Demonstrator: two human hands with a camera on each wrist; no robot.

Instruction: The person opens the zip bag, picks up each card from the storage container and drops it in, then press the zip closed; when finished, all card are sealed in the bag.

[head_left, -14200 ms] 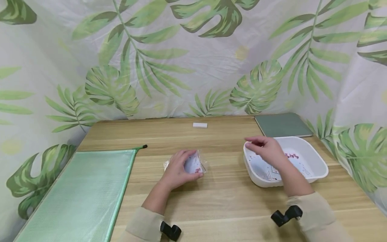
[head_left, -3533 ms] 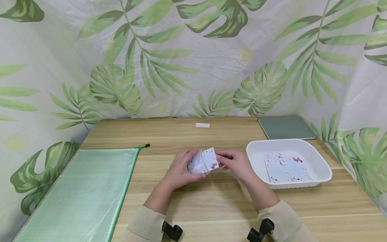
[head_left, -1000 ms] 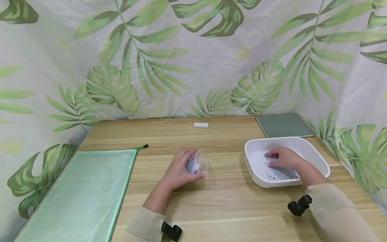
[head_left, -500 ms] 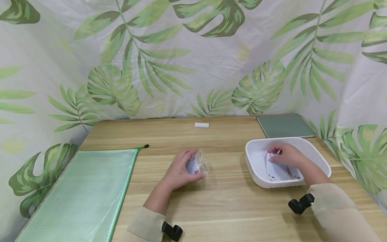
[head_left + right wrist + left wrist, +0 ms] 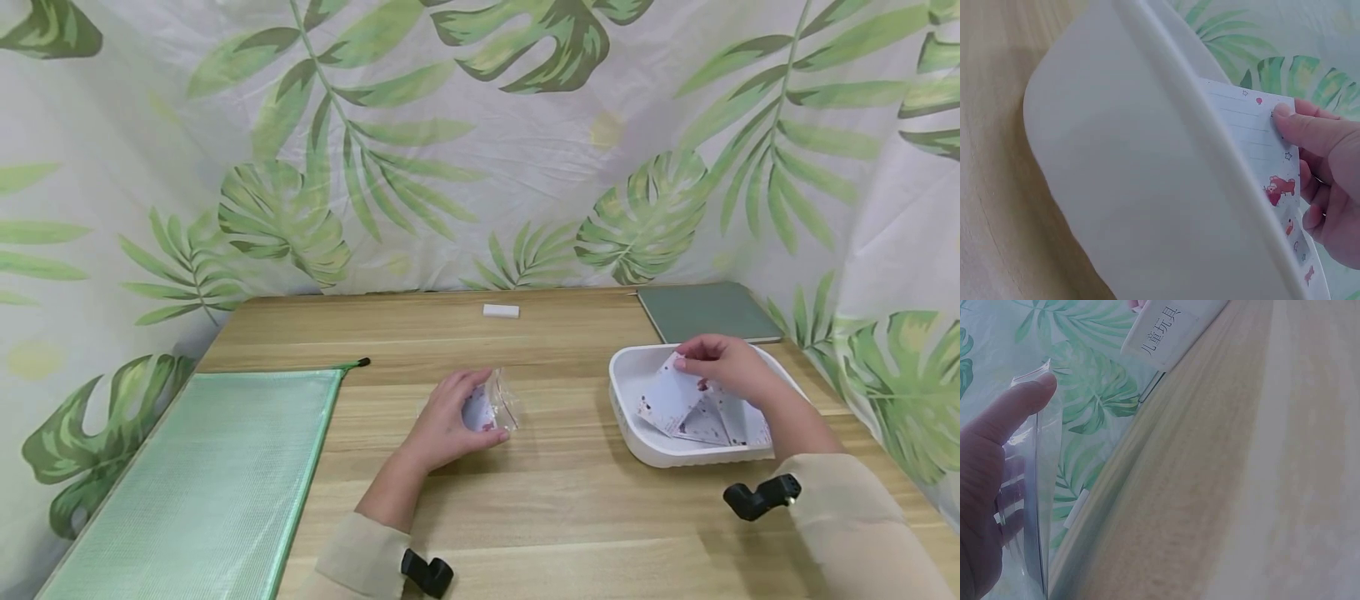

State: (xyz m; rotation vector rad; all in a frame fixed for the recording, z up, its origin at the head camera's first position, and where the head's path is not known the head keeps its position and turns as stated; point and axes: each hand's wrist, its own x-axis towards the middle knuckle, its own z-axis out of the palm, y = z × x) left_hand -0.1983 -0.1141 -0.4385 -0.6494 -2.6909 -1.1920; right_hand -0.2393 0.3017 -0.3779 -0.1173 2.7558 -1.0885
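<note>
My left hand (image 5: 442, 429) holds a clear plastic bag (image 5: 506, 402) low over the middle of the table, thumb and fingers curled round its sides. White printed note sheets (image 5: 476, 408) sit inside it, and the bag's mouth faces right. Over the white plastic basin (image 5: 636, 443), my right hand (image 5: 731, 368) pinches a lined note sheet (image 5: 1241, 128) by its upper corner, thumb on the front. The sheet has small red figures and tilts up, its lower part still within the basin. Several more sheets (image 5: 708, 423) lie beneath it on the basin floor.
On the left lies a green mesh zip pouch (image 5: 202, 475). A small white block (image 5: 501, 311) rests near the table's back edge. Behind the basin is a dark green notebook (image 5: 705, 310). The basin wall carries a printed label (image 5: 1163, 331) in the left wrist view.
At 3.5 s ago both hands were at the bag, a sheet at its mouth. Since then my right hand has moved into the basin and lifted a sheet. The left keeps its hold.
</note>
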